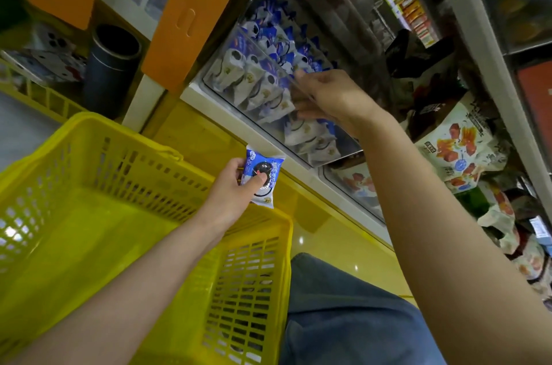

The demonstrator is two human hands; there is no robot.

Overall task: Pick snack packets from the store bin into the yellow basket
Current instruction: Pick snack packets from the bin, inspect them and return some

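My left hand [231,192] grips a blue-and-white snack packet [262,178] with a dark round biscuit printed on it, held above the far rim of the yellow basket [89,215]. The basket's floor shows no packets. My right hand [325,98] reaches into the clear store bin [227,92], its fingers holding the edge of the bin's lifted transparent lid [263,50]. The bin holds several more blue-and-white packets [268,86], standing in rows.
Right of the bin lie several white packets with red-orange print [460,143]. An orange panel [197,15] rises left of the bin, with a dark cylinder [112,62] beside it. A yellow ledge [325,245] runs under the bin. My knee in jeans [343,314] is at the bottom.
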